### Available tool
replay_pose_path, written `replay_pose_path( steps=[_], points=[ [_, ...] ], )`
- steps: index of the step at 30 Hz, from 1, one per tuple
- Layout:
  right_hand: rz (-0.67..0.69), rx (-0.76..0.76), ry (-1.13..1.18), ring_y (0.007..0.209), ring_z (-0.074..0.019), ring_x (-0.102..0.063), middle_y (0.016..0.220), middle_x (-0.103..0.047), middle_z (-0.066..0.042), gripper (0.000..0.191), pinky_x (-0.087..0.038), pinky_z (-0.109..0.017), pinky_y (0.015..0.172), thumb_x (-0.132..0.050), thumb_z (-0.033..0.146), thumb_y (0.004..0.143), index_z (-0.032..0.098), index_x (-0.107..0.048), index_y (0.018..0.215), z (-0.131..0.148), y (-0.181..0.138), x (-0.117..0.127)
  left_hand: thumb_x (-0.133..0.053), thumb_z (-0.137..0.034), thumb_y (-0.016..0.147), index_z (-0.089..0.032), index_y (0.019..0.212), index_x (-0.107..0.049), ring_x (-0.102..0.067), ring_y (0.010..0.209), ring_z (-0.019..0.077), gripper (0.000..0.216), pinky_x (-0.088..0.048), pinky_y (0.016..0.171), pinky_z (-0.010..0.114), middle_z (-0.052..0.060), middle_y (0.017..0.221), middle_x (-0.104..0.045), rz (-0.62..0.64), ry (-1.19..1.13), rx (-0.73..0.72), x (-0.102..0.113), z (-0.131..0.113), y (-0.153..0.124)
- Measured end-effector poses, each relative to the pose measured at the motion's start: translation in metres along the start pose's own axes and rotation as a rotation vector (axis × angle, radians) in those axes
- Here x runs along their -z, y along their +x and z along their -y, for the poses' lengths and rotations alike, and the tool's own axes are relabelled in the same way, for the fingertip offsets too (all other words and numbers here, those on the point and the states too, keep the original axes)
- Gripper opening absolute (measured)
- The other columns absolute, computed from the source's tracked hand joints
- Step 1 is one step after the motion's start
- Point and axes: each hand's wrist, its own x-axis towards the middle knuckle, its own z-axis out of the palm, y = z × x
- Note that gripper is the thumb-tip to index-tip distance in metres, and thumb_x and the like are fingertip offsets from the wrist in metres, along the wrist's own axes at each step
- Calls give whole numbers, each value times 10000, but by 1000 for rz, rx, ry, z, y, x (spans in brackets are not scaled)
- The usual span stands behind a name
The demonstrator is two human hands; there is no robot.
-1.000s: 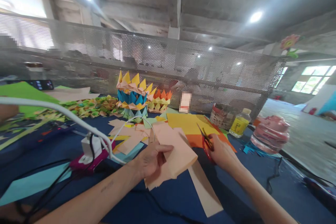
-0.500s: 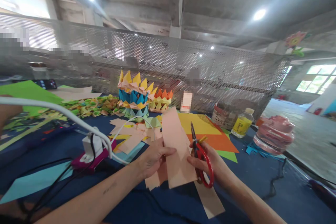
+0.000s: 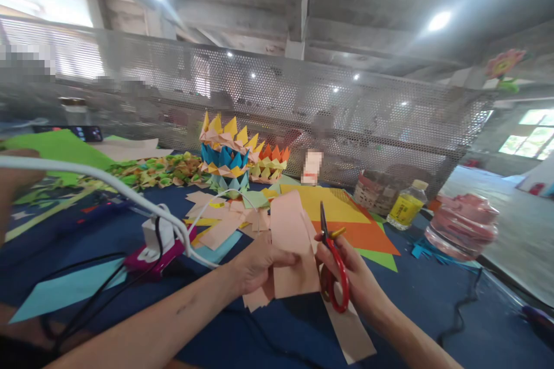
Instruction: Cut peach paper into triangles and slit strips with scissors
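My left hand (image 3: 255, 265) pinches a stack of peach paper strips (image 3: 292, 242), held upright above the blue table (image 3: 415, 294). My right hand (image 3: 352, 279) grips red-handled scissors (image 3: 331, 265), blades pointing up along the right edge of the strips. A loose peach strip (image 3: 348, 331) lies on the table under my right wrist. Several peach paper pieces (image 3: 220, 222) are scattered behind my left hand.
Stacked folded paper crowns (image 3: 225, 155) stand at the back by a perforated metal screen (image 3: 303, 115). Yellow, orange and green sheets (image 3: 346, 216) lie right of centre. A white cable and a charger on a pink power strip (image 3: 153, 245) sit left. A small bottle (image 3: 404, 207) and pink container (image 3: 461, 228) stand right.
My right hand lifted the scissors from the table and brought them against the right edge of the strips. My left hand turned the stack upright.
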Motion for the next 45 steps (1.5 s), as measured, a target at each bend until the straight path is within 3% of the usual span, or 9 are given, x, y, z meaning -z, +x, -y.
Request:
replay_pose_path(
  steps=[4, 8, 11, 14, 17, 20, 26, 39, 45],
  points=[
    [31, -43, 154, 499, -115, -547, 617, -520, 55, 336, -436, -223, 467, -558, 491, 836, 238, -467, 1039, 8, -5, -3, -754, -91, 573, -118, 864, -708, -663, 882, 289, 296, -481, 853, 398, 129, 941, -718, -79, -78, -44, 3, -11, 4],
    [104, -101, 308, 680, -169, -617, 684, -541, 24, 317, -491, -307, 672, -567, 446, 847, 235, -496, 1072, 10, -8, -5, -718, -116, 637, -126, 796, -699, -675, 743, 223, 160, -500, 720, 306, 95, 796, -728, -213, -103, -110, 7, -23, 5],
    [181, -134, 354, 717, -180, -615, 687, -529, 20, 313, -478, -345, 736, -582, 430, 843, 231, -517, 1074, 6, -10, -5, -714, -75, 623, -121, 723, -676, -658, 642, 171, 116, -491, 640, 253, 59, 711, -721, -297, -156, -183, 9, -27, 6],
    [224, -138, 321, 690, -162, -599, 672, -501, 32, 316, -462, -340, 746, -579, 465, 834, 215, -544, 1024, 1, -14, -5, -700, -82, 641, -116, 749, -683, -670, 666, 185, 115, -505, 679, 269, 58, 714, -725, -304, -186, -180, 11, -27, 8],
    [302, -172, 372, 702, -172, -602, 685, -511, 20, 446, -462, -347, 758, -517, 607, 805, 200, -551, 983, -4, -18, -5, -694, -77, 646, -121, 807, -695, -680, 728, 205, 167, -513, 727, 293, 63, 743, -732, -306, -208, -182, 13, -26, 9],
    [409, -234, 436, 635, -175, -599, 647, -508, 16, 566, -486, -348, 701, -426, 726, 763, 195, -548, 915, -14, -19, -3, -690, -64, 648, -119, 838, -699, -683, 762, 207, 198, -511, 750, 295, 70, 774, -737, -280, -232, -173, 13, -27, 8],
    [457, -302, 443, 437, -137, -532, 548, -471, 37, 629, -492, -297, 497, -292, 784, 757, 206, -522, 851, -29, -17, 0, -687, -52, 655, -82, 828, -693, -679, 677, 196, 176, -521, 663, 277, 91, 786, -736, -288, -214, -175, 10, -29, 7],
    [454, -386, 396, 418, -123, -534, 533, -486, 40, 617, -500, -280, 483, -270, 777, 763, 208, -503, 818, -24, -14, -3, -623, -42, 723, -89, 914, -667, -683, 683, 194, 202, -542, 682, 295, 94, 787, -734, -249, -208, -174, 11, -28, 7],
    [468, -382, 381, 404, -120, -524, 519, -457, 53, 620, -501, -281, 483, -268, 800, 739, 218, -469, 812, -27, -16, -3, -644, -39, 695, -100, 835, -678, -680, 664, 181, 157, -534, 659, 274, 79, 784, -735, -298, -200, -211, 11, -30, 7]
  ],
)
